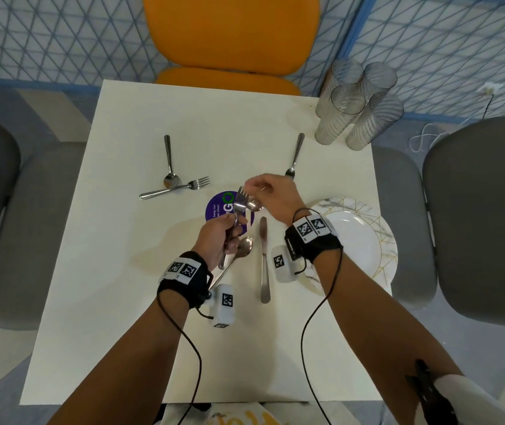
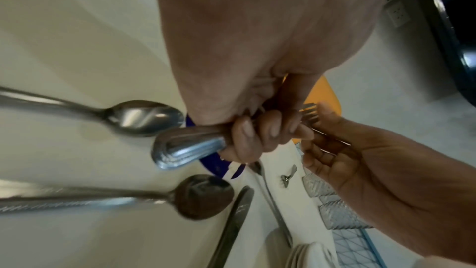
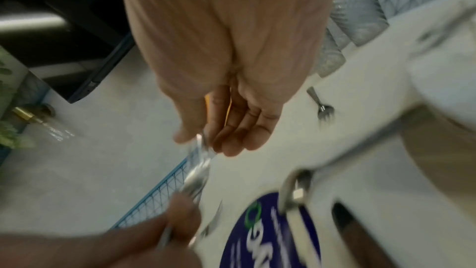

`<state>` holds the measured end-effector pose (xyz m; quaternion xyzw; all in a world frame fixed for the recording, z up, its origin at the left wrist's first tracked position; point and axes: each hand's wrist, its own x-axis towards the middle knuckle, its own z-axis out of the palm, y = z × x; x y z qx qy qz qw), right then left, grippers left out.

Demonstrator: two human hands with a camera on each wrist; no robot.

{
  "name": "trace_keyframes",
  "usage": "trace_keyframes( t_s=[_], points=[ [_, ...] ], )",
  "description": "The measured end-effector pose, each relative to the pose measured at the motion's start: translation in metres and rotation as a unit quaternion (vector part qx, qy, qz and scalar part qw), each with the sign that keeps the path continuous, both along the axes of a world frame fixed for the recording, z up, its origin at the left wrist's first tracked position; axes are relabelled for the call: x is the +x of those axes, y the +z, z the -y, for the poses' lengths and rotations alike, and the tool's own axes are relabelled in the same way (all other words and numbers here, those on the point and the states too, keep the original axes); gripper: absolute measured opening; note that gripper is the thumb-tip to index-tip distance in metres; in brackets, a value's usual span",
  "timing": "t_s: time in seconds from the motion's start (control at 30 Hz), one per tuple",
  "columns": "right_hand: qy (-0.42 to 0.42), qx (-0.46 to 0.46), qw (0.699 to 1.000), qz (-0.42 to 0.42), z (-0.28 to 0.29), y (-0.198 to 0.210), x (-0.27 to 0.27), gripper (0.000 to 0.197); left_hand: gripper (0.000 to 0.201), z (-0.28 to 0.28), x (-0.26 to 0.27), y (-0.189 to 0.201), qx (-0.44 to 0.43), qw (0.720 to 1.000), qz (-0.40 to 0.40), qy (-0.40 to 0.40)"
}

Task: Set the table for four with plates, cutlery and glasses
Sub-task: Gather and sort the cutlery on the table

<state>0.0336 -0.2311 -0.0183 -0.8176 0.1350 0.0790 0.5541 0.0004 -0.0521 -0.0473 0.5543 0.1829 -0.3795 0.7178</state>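
My left hand (image 1: 219, 237) grips a bundle of cutlery upright over the table's middle: a fork (image 1: 242, 195) and a spoon (image 1: 246, 205). The bundle's handle end (image 2: 185, 147) sticks out below my curled left fingers (image 2: 257, 136). My right hand (image 1: 262, 190) reaches in from the right and pinches the fork's tines (image 3: 202, 142) between thumb and fingertips. A loose spoon (image 1: 244, 247) and a knife (image 1: 263, 259) lie on the white table (image 1: 122, 302) below my hands. A second loose spoon (image 2: 144, 117) shows in the left wrist view.
A stack of white plates (image 1: 364, 240) sits at the right edge. Several ribbed glasses (image 1: 355, 102) stand at the far right corner. A spoon (image 1: 170, 167) and fork (image 1: 177, 188) lie crossed at the far left, and another fork (image 1: 294, 154) lies farther right. Chairs surround the table.
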Motion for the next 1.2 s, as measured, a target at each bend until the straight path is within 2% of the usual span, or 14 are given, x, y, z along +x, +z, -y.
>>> trace_keyframes(
  t_s=[0.1,0.17,0.23,0.3,0.37,0.43,0.53,0.63,0.7,0.77,0.9,1.0,1.1,1.2],
  points=[
    [-0.025,-0.044,0.999,0.013,0.033,0.001,0.032,0.013,0.032,0.001,0.014,0.001,0.012,1.000,0.009,0.001],
    [-0.008,-0.141,0.990,0.009,0.059,-0.012,0.056,0.017,0.032,0.002,0.022,0.000,0.016,1.000,0.005,0.011],
    [0.040,-0.243,0.969,-0.025,0.082,-0.027,0.078,0.025,0.032,0.003,0.030,-0.002,0.016,0.999,-0.007,0.030],
    [0.111,-0.340,0.932,-0.061,0.098,-0.041,0.093,0.029,0.032,0.004,0.037,-0.004,0.021,0.999,-0.011,0.047],
    [0.191,-0.448,0.870,-0.077,0.107,-0.050,0.102,0.031,0.031,0.005,0.043,-0.006,0.026,0.998,-0.012,0.057],
    [0.238,-0.508,0.825,-0.066,0.111,-0.053,0.109,0.035,0.030,0.007,0.048,-0.007,0.032,0.997,-0.011,0.067],
    [0.273,-0.556,0.784,-0.033,0.113,-0.052,0.115,0.025,0.029,0.010,0.053,-0.006,0.035,0.996,-0.007,0.076],
    [0.297,-0.572,0.764,-0.026,0.112,-0.053,0.118,0.018,0.030,0.012,0.056,-0.006,0.031,0.997,-0.006,0.075],
    [0.300,-0.558,0.773,-0.029,0.111,-0.052,0.118,0.014,0.031,0.013,0.057,-0.006,0.029,0.997,-0.002,0.075],
    [0.292,-0.519,0.803,-0.034,0.112,-0.051,0.118,0.009,0.032,0.014,0.056,-0.005,0.034,0.997,0.010,0.072],
    [0.178,-0.347,0.921,-0.009,0.097,-0.027,0.111,0.010,0.031,0.013,0.052,-0.002,0.043,0.994,0.055,0.081],
    [0.050,-0.192,0.979,0.052,0.065,0.006,0.091,0.012,0.030,0.014,0.052,0.003,0.030,0.993,0.062,0.099],
    [-0.045,-0.009,0.998,0.036,0.028,0.031,0.064,0.015,0.030,0.016,0.050,0.012,0.018,0.991,0.070,0.112],
    [-0.077,0.084,0.993,-0.015,-0.006,0.037,0.037,0.017,0.035,0.016,0.046,0.019,0.037,0.990,0.092,0.100]
  ],
)
